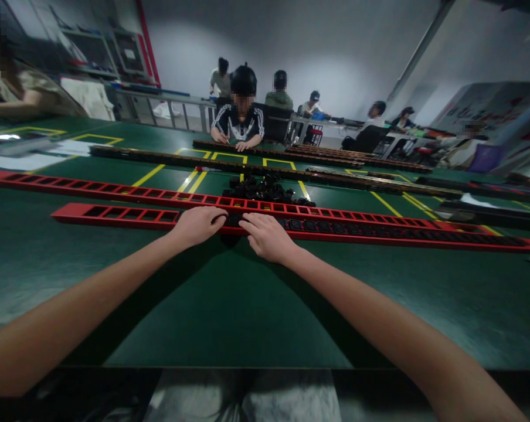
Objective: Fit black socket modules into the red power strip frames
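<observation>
A long red slotted rail (115, 221) lies across the green table in front of me, open slots at its left and square black parts (311, 225) set in the slots to the right. My left hand (199, 225) is at the rail's near side, thumb and fingers curled together over it; whatever is between them is hidden. Just to its right, my right hand (267, 236) rests on the rail with fingers apart. Between the two hands a black part (234, 220) shows in a slot. Behind runs a second red rail (84, 189) with open slots.
A pile of loose black parts (265, 189) sits behind the rails. Farther back lie long dark rails (159, 155), yellow tape outlines and white papers (16, 162). A person (238, 120) works across the table; other people sit at far benches and at the left.
</observation>
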A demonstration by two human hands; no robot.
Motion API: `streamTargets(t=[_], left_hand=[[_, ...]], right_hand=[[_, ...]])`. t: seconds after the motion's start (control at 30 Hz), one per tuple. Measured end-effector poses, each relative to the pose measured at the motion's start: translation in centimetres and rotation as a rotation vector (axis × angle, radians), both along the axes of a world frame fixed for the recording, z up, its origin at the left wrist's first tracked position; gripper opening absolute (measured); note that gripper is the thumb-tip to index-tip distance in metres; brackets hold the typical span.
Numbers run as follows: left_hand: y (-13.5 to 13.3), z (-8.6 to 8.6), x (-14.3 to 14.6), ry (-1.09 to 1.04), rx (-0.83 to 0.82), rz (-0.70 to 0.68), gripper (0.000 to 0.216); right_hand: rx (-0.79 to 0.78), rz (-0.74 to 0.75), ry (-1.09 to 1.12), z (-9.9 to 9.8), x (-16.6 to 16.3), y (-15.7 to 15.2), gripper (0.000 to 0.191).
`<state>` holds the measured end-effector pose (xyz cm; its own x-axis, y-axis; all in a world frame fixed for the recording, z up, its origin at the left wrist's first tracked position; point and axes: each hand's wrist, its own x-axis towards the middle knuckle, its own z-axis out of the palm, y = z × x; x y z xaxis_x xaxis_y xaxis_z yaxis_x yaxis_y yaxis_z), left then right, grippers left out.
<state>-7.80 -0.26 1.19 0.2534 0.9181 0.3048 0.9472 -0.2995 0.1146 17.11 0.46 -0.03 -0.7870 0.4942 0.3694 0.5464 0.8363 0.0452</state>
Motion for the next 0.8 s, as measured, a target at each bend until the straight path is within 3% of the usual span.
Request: streamTargets(t=[0.27,0.5,0.8], left_hand=[[-0.2,-0.2,0.2,0.020,0.006,0.008,0.047],[0.0,-0.9,-0.9,0.197,0.025,-0.215,0.055],[0.4,-1.2,-1.1,0.217,0.024,-0.203,0.055]], right_hand=[[-0.008,0.012,0.006,-0.1,0.0,0.1,0.046],[-0.015,0.005,0.000,0.1,0.1,0.0,0.047],[-0.031,0.000,0.038,-0.2,0.0,0.3,0.048]])
